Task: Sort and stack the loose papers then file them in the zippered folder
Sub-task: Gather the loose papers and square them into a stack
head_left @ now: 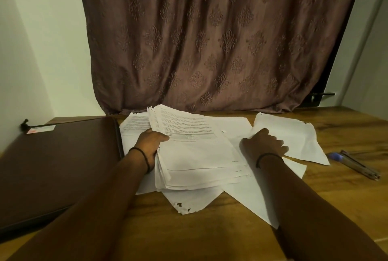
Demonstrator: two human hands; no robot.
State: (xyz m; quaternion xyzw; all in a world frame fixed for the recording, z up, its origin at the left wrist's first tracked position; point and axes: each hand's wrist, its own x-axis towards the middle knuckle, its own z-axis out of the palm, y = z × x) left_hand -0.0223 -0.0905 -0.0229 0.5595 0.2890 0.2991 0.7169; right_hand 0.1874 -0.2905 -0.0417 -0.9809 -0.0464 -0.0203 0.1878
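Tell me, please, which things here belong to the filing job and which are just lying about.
Job: paper stack, gripped by the left hand; loose sheets, one touched by the right hand; closed brown folder.
Lying about: pens, curtain.

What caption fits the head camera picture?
Sorting time: left hand grips the paper stack, right hand touches a loose sheet.

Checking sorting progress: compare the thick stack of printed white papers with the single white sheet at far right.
The thick stack of printed white papers is many sheets deep; the single white sheet is one layer. The stack's top page shows text lines; the sheet looks nearly blank. The left hand grips the stack; the right hand touches the sheet. Both are white paper.
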